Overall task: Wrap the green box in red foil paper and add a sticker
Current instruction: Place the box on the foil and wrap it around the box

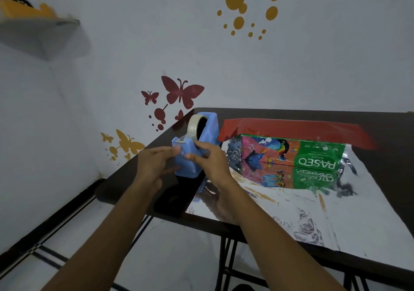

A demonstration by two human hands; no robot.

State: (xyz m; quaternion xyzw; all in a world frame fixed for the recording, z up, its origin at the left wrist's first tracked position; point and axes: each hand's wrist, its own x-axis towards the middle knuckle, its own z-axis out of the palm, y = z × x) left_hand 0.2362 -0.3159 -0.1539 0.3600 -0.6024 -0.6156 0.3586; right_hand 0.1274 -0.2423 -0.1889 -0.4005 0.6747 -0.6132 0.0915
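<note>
The green box (313, 154), printed with colourful birds, lies on the foil paper (291, 207), whose silver side faces up. The paper's red side (291, 128) shows where its far edge folds up behind the box. Left of the box stands a blue tape dispenser (192, 154) with a roll of tape (195, 126). My left hand (156, 163) holds the dispenser's front end from the left, thumb near the cutter. My right hand (208, 160) curls round its right side, fingers close to the cutter. Whether a strip of tape is pinched is too small to tell.
The dark table (380, 120) stands against a white wall with butterfly decals; its left edge runs just beside the dispenser and its front edge lies under my forearms. A shelf (44, 28) with a yellow object hangs high on the left. Tiled floor lies below.
</note>
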